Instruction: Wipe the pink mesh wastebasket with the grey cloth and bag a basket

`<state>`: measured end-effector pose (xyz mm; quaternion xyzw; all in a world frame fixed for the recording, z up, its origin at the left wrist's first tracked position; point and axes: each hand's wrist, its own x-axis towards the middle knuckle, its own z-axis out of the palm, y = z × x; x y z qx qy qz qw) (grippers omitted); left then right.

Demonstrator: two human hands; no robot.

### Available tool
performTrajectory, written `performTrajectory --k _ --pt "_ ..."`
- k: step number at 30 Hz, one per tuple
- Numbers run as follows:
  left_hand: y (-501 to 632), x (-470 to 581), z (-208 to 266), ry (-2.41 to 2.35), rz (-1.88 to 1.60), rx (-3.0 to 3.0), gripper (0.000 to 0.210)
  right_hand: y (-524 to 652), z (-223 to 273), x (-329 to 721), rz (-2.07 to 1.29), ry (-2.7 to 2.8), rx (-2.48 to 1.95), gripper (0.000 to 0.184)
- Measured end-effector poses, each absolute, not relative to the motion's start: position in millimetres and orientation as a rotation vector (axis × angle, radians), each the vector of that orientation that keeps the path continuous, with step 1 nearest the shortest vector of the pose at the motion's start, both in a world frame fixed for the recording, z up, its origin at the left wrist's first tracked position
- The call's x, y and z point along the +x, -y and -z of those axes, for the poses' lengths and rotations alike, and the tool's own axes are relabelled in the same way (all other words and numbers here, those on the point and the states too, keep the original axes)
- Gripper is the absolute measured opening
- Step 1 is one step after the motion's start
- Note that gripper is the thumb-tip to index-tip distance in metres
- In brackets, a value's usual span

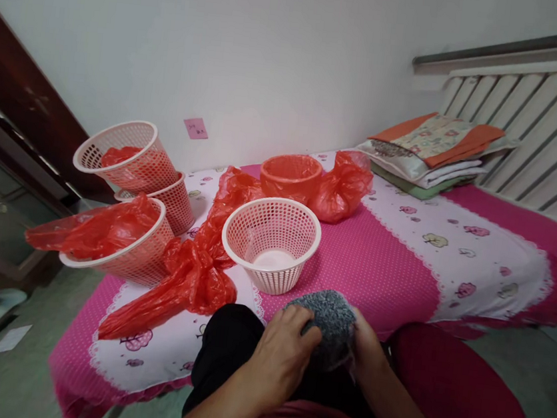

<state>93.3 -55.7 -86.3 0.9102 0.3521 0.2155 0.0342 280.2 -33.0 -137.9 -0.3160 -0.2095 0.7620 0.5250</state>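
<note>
Low over my lap I hold a grey, fuzzy, rounded item; its exact kind does not show. My left hand curls its fingers over the item's left side. My right hand grips the right side, its fingers partly hidden behind the item. Just beyond my hands stands an upright pale pink plastic basket with mesh walls, nothing visible in it. Left of this basket, a red plastic bag lies crumpled on the bed.
Several more baskets with red bags stand or lean at the left. A red-covered basket and a bunched red bag sit behind. Folded bedding lies far right by the radiator. A round red stool is at my right.
</note>
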Motion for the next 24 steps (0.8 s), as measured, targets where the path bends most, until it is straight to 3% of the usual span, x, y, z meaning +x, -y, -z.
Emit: performTrajectory --k 3,7,10,14,16,20,24 --pt "51.6 94.3 83.6 -1.084 -0.499 2.771 0.028 38.2 140.8 287.6 -1.867 0.500 -0.770 0.052" --pt "45.7 94.5 83.5 -0.858 -0.383 2.624 0.017 40.7 156.3 294.3 -1.811 0.691 -0.958 0.042" --pt "32.9 90.5 86.2 -0.829 -0.607 2.523 0.033 35.9 167.7 298.2 -1.700 0.705 -1.057 0.042" --pt "-2.6 82.4 77.3 -1.240 -0.940 2.602 0.047 25.3 175.4 304.2 -1.549 0.473 -1.062 0.045" --pt "-23.4 81.2 67.7 -1.431 -0.762 2.646 0.047 20.7 177.6 307.7 -1.505 0.393 -1.025 0.043" --pt "-54.9 83.5 55.4 -1.653 -0.158 2.616 0.026 15.9 184.2 313.6 -1.508 0.298 -0.996 0.036" --pt "-65.8 77.4 52.7 -1.694 -0.130 2.593 0.028 16.0 193.6 315.8 -1.464 0.245 -1.038 0.032"
